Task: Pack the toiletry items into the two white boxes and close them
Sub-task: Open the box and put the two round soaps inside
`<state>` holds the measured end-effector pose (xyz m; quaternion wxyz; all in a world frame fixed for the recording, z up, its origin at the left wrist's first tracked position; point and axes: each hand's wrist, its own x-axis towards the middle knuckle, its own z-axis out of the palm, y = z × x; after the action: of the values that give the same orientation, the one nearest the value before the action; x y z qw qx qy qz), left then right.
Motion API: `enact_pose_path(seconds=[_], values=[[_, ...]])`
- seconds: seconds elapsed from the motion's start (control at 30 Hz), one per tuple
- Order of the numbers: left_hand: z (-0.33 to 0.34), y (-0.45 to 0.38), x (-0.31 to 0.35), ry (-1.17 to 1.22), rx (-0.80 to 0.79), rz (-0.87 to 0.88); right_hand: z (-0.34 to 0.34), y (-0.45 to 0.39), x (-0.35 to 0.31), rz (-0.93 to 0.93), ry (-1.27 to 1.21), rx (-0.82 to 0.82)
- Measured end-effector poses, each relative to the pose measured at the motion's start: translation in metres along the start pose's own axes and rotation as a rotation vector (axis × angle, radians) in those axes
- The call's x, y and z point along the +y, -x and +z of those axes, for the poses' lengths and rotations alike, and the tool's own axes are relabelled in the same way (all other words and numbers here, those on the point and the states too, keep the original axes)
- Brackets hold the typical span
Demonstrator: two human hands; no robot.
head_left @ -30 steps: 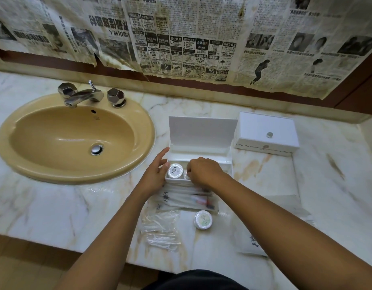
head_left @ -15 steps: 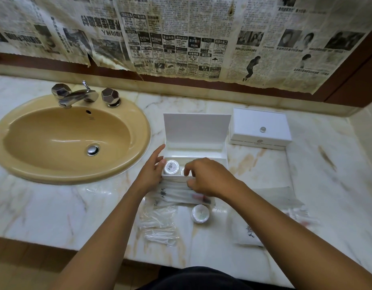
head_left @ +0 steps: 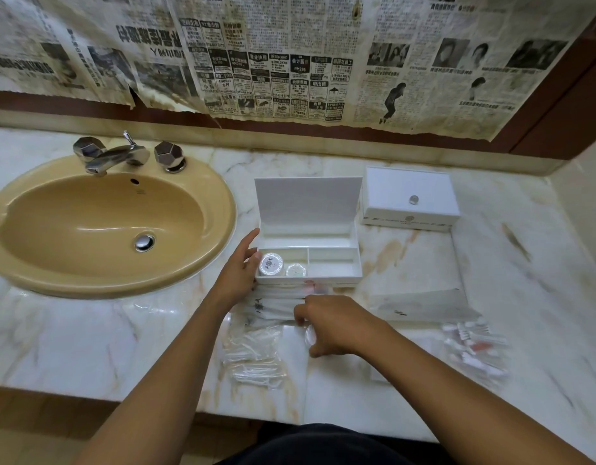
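An open white box [head_left: 333,275] stands on the marble counter with its lid upright. Two round white tins [head_left: 271,263] sit in its front left compartment; the other compartments show nothing. My left hand [head_left: 237,275] rests against the box's left side, fingers apart. My right hand [head_left: 335,325] curls around a third round tin [head_left: 310,334] lying on the counter in front of the box, and mostly hides it. A closed white box [head_left: 408,199] with a small knob stands at the back right.
Clear plastic sachets [head_left: 273,305] lie just in front of the open box, and cotton-swab packets [head_left: 253,359] nearer me. A flat sachet [head_left: 420,307] and a packet of small items [head_left: 474,350] lie to the right. A beige sink [head_left: 55,280] with a chrome tap [head_left: 112,156] is on the left.
My right hand has left the box's front left compartment and come back towards me onto the round tin on the counter. A second tin now lies in that compartment. My left hand stays at the box.
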<state>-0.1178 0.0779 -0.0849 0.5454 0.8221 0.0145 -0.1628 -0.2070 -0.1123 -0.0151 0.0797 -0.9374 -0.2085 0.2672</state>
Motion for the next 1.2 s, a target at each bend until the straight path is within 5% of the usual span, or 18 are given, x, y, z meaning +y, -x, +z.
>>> enact_pose_path(seconds=[0.33, 0.7, 1.2], values=[[-0.001, 0.0, -0.003, -0.023, 0.012, 0.013, -0.01, -0.003, -0.002, -0.009, -0.102, 0.045], [0.0, -0.001, -0.005, -0.027, 0.014, 0.03, -0.058, -0.041, 0.006, 0.081, -0.217, 0.418], [-0.002, 0.002, 0.0, 0.001, 0.015, 0.04, -0.05, -0.09, 0.013, 0.177, 0.087, 0.218]])
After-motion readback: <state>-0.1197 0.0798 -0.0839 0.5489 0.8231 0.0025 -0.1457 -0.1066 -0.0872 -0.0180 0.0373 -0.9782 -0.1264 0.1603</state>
